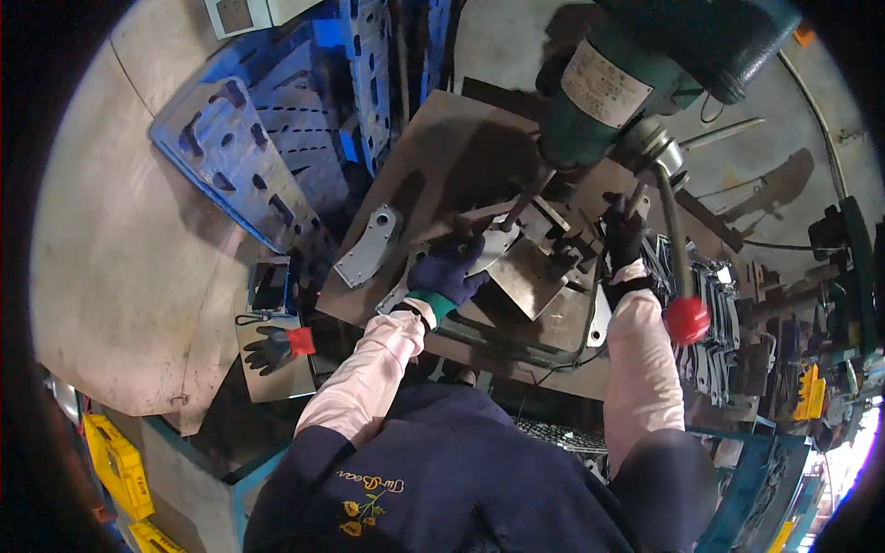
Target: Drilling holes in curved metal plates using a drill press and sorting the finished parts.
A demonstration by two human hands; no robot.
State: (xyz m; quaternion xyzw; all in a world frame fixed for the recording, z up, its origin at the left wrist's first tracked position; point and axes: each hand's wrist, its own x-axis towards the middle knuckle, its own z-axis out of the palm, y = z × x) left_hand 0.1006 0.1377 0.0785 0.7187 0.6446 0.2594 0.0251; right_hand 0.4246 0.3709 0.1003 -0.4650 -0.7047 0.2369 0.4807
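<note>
A green drill press (590, 101) stands over a brown work table (442, 147), its spindle reaching down to a silvery metal plate (499, 245). My left hand (447, 275), in a dark blue glove with a green cuff, grips the near left side of that plate, beside the drill tip. Around one of the press's feed levers (638, 195) my right hand (624, 235) is closed, in a dark glove. A second lever carries a red knob (686, 321), to the right of my right forearm. Clamping pieces and a flat steel block (527, 276) sit between my hands.
Another metal plate (369, 247) lies on the table's left side. Several dark flat parts (714, 323) are stacked at right. Blue plastic pallets (240, 157) lean at the far left. A spare glove (269, 350) rests on cardboard, near a phone-like device (270, 285). Yellow crates (118, 465) stand lower left.
</note>
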